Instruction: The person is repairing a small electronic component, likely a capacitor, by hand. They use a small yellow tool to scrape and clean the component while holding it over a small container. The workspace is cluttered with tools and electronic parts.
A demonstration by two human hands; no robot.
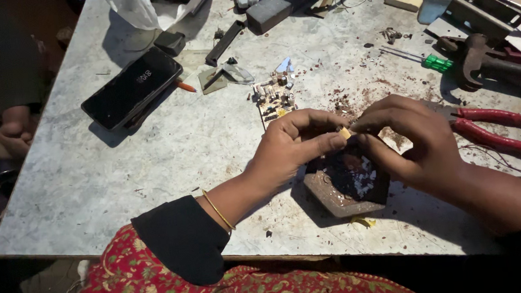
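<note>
1. The dark block (345, 186) lay on the worktable (118, 171), directly under both hands.
2. The left hand (292, 144) and right hand (407, 140) pinched one small yellow piece (346, 133) between fingertips above it.
3. A slip would likely have dropped the piece among the scattered debris, near the red-handled pliers (491, 129).

Left hand (292, 147) reaching in from the lower left, fingers curled, thumb and forefinger pinched together, right hand (408, 143) opposite it, fingertips meeting the left's, both wrists bent inward, bangle on each wrist
</note>
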